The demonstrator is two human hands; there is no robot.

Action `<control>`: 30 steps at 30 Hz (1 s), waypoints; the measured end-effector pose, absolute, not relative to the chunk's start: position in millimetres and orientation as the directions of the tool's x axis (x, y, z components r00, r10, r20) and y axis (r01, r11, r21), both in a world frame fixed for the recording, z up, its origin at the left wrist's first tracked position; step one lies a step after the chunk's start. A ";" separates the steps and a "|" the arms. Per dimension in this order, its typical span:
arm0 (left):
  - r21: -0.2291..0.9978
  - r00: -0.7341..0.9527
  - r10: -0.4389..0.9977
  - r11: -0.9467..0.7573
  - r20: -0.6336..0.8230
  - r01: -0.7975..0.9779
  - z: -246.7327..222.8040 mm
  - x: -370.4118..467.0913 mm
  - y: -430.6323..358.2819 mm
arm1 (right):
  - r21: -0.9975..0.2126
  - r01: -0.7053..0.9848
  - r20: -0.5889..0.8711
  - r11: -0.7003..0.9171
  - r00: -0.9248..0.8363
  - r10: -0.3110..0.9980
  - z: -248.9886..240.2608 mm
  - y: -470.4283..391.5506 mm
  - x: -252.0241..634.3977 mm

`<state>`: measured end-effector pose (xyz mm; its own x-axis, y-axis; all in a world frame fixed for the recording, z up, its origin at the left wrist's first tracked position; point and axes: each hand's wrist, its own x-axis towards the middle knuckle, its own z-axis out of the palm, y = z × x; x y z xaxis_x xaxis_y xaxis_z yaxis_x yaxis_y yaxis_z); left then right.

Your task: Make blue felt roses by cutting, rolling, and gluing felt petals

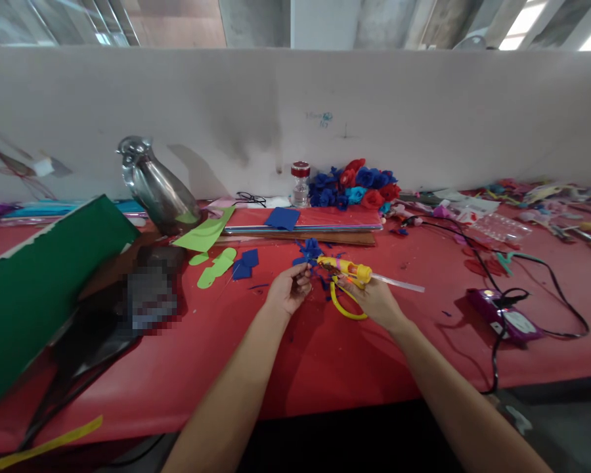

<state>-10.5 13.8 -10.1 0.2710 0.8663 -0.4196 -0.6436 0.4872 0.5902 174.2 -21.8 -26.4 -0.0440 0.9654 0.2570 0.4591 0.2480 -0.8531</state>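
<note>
The left hand (289, 289) is at the near side of a blue paper flower (310, 249), thumb and fingers pinched together at its base; the stem itself is too small to make out. The right hand (372, 302) grips a yellow glue gun (342, 266) from behind and below, its nozzle pointing left, close to the flower; whether the two touch cannot be told. A clear glue stick (398, 283) juts out of the back of the gun, and a yellow loop (347, 311) curves below it. Both hands are over the middle of a red table (217, 368), with small blue scraps scattered around them. To the left of the flower lie blue paper pieces (245, 264) and, beside these, light green cutouts (219, 268). Behind the hands is a stack of paper (325, 220) with a blue square (282, 218) on top, and a light green sheet (207, 231) lies at its left end. Farther back, near the wall (226, 98), are a pair of glasses (251, 198), a jar (300, 187) with a red lid, and a heap of red and blue paper flowers (354, 187). A metal jug (160, 187) stands at the left behind a large green board (54, 289). On the right is a purple box (505, 318) with a black cord (566, 299) plugged in.
</note>
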 end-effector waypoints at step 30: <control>0.562 0.288 0.858 0.500 -0.426 -0.658 -9.2 -12.3 13.8 | -0.814 0.527 0.246 0.246 -0.072 0.967 -23.6 -23.3 180.6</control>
